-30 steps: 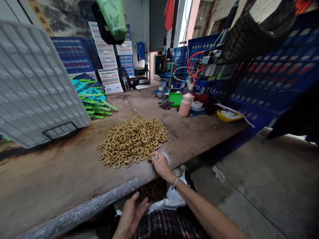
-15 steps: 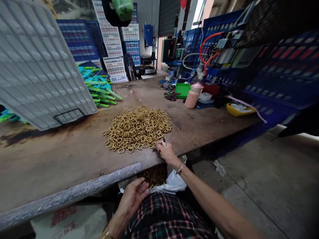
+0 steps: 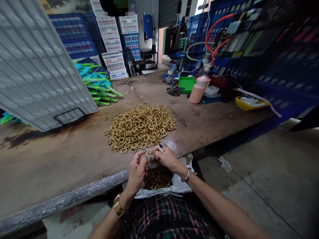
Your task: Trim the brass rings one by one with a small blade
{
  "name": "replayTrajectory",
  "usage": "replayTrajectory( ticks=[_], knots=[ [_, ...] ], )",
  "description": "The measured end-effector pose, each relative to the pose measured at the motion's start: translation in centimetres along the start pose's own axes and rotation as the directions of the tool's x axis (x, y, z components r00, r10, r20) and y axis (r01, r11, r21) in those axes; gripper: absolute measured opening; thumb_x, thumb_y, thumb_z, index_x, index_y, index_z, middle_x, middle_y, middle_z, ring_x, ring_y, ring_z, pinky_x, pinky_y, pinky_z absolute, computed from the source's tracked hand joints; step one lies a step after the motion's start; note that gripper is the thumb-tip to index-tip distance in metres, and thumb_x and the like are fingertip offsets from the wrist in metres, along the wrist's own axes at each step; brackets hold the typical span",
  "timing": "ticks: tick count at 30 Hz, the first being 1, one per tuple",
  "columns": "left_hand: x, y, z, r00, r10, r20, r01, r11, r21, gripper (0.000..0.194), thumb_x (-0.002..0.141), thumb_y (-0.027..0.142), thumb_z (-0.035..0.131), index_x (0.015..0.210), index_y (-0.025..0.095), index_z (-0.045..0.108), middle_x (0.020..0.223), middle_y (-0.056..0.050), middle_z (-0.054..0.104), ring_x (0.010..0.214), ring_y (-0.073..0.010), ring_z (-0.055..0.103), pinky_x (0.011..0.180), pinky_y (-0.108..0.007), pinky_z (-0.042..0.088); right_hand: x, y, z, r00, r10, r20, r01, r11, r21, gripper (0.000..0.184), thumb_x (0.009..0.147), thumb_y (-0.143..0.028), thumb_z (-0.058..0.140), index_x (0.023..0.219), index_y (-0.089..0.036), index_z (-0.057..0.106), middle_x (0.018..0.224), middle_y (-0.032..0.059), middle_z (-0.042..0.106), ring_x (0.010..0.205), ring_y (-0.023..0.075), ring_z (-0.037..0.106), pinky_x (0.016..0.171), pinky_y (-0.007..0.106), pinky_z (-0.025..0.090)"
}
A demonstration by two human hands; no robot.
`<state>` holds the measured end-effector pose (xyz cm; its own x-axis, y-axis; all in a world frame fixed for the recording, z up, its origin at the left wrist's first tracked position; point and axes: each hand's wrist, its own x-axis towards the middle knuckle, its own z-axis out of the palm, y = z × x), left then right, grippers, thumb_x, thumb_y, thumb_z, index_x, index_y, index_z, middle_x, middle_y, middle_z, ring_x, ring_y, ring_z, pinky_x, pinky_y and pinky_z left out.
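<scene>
A heap of brass-coloured rings [image 3: 142,124] lies on the worktable near its front edge. My right hand [image 3: 167,158] is closed around a short, pen-like tool [image 3: 160,148] with a pale body and a dark end; its exact kind is unclear. One ring [image 3: 151,153] is at that hand's fingertips, between my two hands. My left hand [image 3: 136,171] is raised just left of it, fingers curved and apart, holding nothing that I can see. Below both hands, a white sack [image 3: 183,184] in front of my lap holds more rings [image 3: 158,178].
A large pale plastic crate [image 3: 45,66] stands tilted on the worktable [image 3: 74,149] at left, beside green and blue plastic pieces [image 3: 99,84]. Toward the right are a green tray [image 3: 186,84], a pink bottle [image 3: 198,91] and a yellow dish [image 3: 251,103]. Stacked crates [image 3: 107,36] stand behind.
My left hand has risen from above the sack to the table edge, close to my right hand. A single ring now shows at my right fingertips, apart from the heap. The view has shifted slightly.
</scene>
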<state>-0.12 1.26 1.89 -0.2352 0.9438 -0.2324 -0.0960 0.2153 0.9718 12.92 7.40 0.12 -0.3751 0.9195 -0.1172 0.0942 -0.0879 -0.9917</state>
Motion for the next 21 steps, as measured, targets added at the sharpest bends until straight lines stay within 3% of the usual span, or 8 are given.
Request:
replayTrajectory(
  ticks=[6, 9, 14, 17, 21],
  knots=[
    [0.4, -0.2, -0.3, 1.000, -0.001, -0.017, 0.001, 1.000, -0.013, 0.028, 0.072, 0.043, 0.058, 0.075, 0.016, 0.052, 0.050, 0.008, 0.044, 0.038, -0.0043, 0.036, 0.037, -0.016, 0.029, -0.1, -1.0, 0.9, 0.998, -0.039, 0.044, 0.044, 0.992, -0.115, 0.015, 0.075, -0.027, 0.047, 0.064, -0.017, 0.051, 0.051, -0.0068, 0.042, 0.047, 0.0064, 0.035, 0.047, 0.018, 0.029],
    [0.6, -0.5, -0.5, 1.000, -0.004, -0.012, 0.003, 0.999, -0.047, 0.028, 0.070, 0.043, 0.060, 0.069, 0.016, 0.050, 0.047, 0.008, 0.043, 0.038, -0.0041, 0.036, 0.037, -0.016, 0.028, -0.1, -1.1, 1.1, 0.997, -0.079, 0.010, 0.079, 0.973, -0.218, 0.014, 0.076, -0.025, 0.045, 0.067, -0.017, 0.054, 0.054, -0.0056, 0.044, 0.051, 0.0076, 0.038, 0.050, 0.018, 0.031],
    [1.2, -0.4, -0.7, 0.986, -0.161, -0.030, 0.144, 0.941, -0.306, 0.032, 0.061, 0.039, 0.068, 0.068, 0.017, 0.046, 0.051, 0.008, 0.047, 0.039, -0.0035, 0.038, 0.037, -0.015, 0.027, -0.5, -0.9, 1.3, 0.954, -0.287, -0.087, 0.234, 0.894, -0.383, 0.017, 0.078, -0.020, 0.045, 0.092, -0.017, 0.054, 0.076, -0.0003, 0.057, 0.067, 0.0115, 0.051, 0.065, 0.022, 0.040],
    [1.3, -0.1, -0.9, 0.972, -0.237, -0.008, 0.208, 0.871, -0.445, 0.035, 0.055, 0.035, 0.072, 0.069, 0.016, 0.047, 0.055, 0.007, 0.050, 0.042, -0.0033, 0.042, 0.038, -0.014, 0.028, -1.0, -0.7, 1.7, 0.914, -0.406, -0.003, 0.356, 0.806, -0.473, 0.019, 0.076, -0.017, 0.049, 0.095, -0.018, 0.051, 0.085, 0.0026, 0.058, 0.079, 0.0145, 0.054, 0.073, 0.026, 0.041],
    [1.5, -0.1, -1.1, 0.955, -0.293, 0.038, 0.272, 0.821, -0.501, 0.031, 0.056, 0.030, 0.073, 0.068, 0.014, 0.048, 0.054, 0.006, 0.049, 0.041, -0.0020, 0.040, 0.037, -0.013, 0.025, -1.0, 0.0, 2.4, 0.889, -0.439, 0.131, 0.439, 0.736, -0.515, 0.031, 0.074, -0.010, 0.050, 0.103, -0.019, 0.049, 0.096, 0.0055, 0.057, 0.089, 0.0170, 0.053, 0.078, 0.028, 0.042]
  ],
)
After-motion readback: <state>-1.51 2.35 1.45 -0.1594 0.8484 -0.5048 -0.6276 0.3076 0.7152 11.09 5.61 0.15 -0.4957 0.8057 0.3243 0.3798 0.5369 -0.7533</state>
